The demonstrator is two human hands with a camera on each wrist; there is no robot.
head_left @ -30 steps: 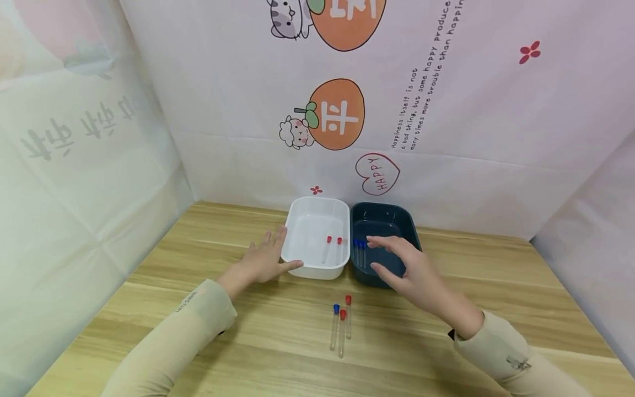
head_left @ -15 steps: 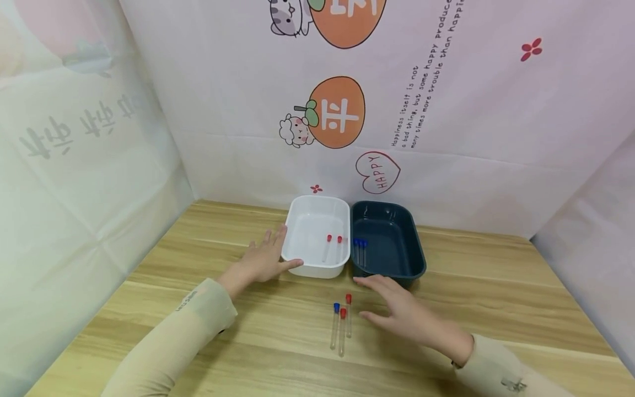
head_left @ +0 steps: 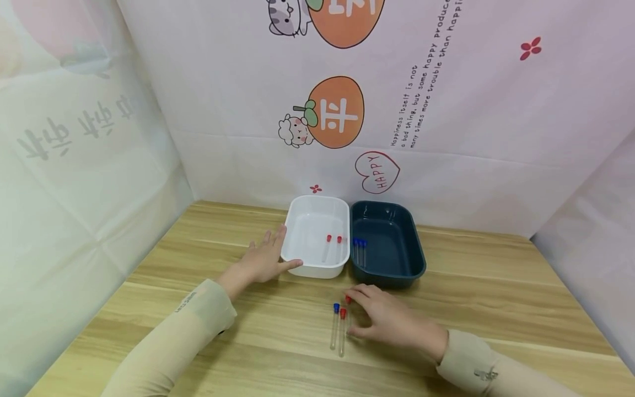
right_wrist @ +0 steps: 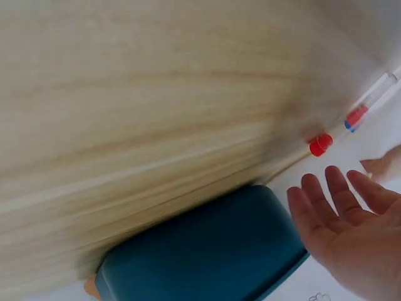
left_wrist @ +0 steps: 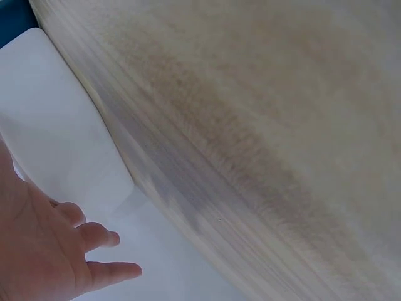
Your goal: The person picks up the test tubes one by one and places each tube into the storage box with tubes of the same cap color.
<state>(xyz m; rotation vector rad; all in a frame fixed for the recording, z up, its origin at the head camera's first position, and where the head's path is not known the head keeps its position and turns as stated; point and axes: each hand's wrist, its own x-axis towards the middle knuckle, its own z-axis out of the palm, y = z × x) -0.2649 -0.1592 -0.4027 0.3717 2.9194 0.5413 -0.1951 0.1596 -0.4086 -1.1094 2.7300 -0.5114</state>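
My left hand (head_left: 263, 260) lies at the left front corner of a white plastic tray (head_left: 317, 271), fingers spread along its side and thumb at the front rim. Just over a red-capped test tube (head_left: 348, 299) is my right hand (head_left: 392, 318), fingertips by the cap and thumb lower down, not closed round it; the hand partly hides this tube. In the right wrist view its fingers (right_wrist: 337, 191) reach toward the red cap (right_wrist: 321, 145), with a gap showing. Left of it lie another red-capped tube (head_left: 342, 335) and a blue-capped tube (head_left: 334, 328).
Against the white tray's right side stands a dark blue tray (head_left: 414, 242). Red-capped tubes (head_left: 339, 248) lie in the white tray, several blue-capped ones (head_left: 361, 253) in the dark one. A printed cloth (head_left: 248, 138) hangs behind the wooden table (head_left: 278, 342).
My right hand has moved from over the dark blue tray down toward the viewer and left, to the red-capped tube on the table. The left hand has stayed in place.
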